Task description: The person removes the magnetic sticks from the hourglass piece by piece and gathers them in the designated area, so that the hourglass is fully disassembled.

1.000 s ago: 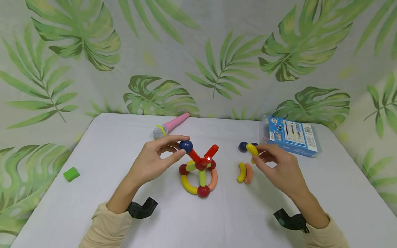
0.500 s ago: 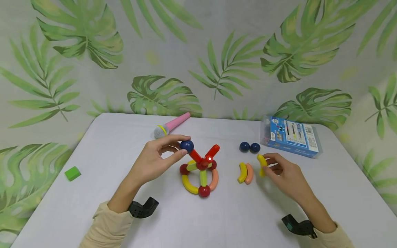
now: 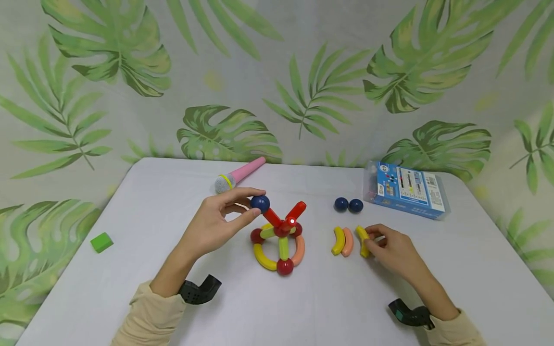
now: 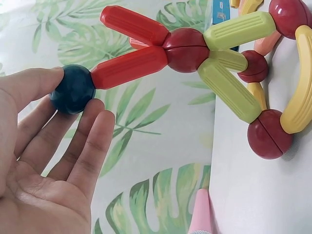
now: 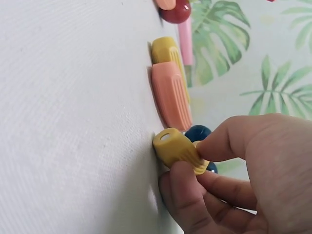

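Between thumb and fingers, my left hand (image 3: 216,221) pinches a dark blue ball (image 4: 73,89), which sits at the end of a red stick (image 4: 129,67). That stick belongs to a magnetic ball-and-stick structure of red balls (image 3: 284,266), straight green sticks (image 3: 283,249) and curved sticks (image 3: 264,258) at its base. My right hand (image 3: 396,250) pinches a yellow curved stick (image 5: 176,148) low at the table surface. Just left of it lie another yellow curved stick (image 3: 338,241) and an orange curved stick (image 3: 347,242), side by side.
Two dark blue balls (image 3: 348,205) lie behind the loose curved sticks. A blue-labelled clear box (image 3: 407,190) stands at the back right, and a pink toy microphone (image 3: 240,175) at the back. Far left is a green block (image 3: 101,242). A leaf-patterned cloth hangs behind the table.
My right hand has moved away from the two blue balls, toward me and down to the table, bringing the yellow curved stick beside the other two. The left hand stays on the ball.
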### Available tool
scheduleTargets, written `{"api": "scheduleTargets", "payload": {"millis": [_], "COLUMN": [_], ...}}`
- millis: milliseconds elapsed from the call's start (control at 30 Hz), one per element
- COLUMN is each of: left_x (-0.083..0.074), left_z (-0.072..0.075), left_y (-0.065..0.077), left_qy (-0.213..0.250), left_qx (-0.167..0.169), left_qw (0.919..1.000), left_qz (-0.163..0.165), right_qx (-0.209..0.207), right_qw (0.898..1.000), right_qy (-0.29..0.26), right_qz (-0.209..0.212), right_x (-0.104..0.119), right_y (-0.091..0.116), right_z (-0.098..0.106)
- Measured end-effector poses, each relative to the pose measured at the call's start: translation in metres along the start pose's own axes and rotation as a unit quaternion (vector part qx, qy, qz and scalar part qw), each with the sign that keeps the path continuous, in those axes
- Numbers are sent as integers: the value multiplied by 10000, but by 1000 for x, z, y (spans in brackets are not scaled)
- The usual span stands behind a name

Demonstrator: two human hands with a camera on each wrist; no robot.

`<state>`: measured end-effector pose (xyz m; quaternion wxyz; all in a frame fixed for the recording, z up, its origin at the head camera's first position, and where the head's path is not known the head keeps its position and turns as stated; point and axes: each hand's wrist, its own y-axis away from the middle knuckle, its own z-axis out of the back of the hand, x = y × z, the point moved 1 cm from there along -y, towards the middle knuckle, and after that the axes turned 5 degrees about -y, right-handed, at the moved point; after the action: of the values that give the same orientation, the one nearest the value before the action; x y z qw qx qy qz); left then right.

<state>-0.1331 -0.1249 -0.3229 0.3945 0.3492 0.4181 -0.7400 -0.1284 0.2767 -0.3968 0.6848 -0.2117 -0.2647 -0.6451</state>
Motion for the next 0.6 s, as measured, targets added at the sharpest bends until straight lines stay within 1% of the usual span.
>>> {"api": "scheduleTargets", "payload": {"millis": [167, 367, 600], "left_x": [0, -1, 0], "left_z": [0, 0, 0], "left_y": [1, 1, 0], "left_qy": [29, 53, 39], "left_qx": [-4, -14, -15], "left_qw": [10000, 10000, 10000], "left_qz": [50, 29, -35], "right_qx": [97, 171, 268], "right_qw": [9999, 9998, 9994], "right_qy": [-49, -52, -161], "right_qz": [-46, 102, 165], "right_x": [4, 6, 8], "right_y": [0, 2, 5], "right_z": [-2, -1, 1]}}
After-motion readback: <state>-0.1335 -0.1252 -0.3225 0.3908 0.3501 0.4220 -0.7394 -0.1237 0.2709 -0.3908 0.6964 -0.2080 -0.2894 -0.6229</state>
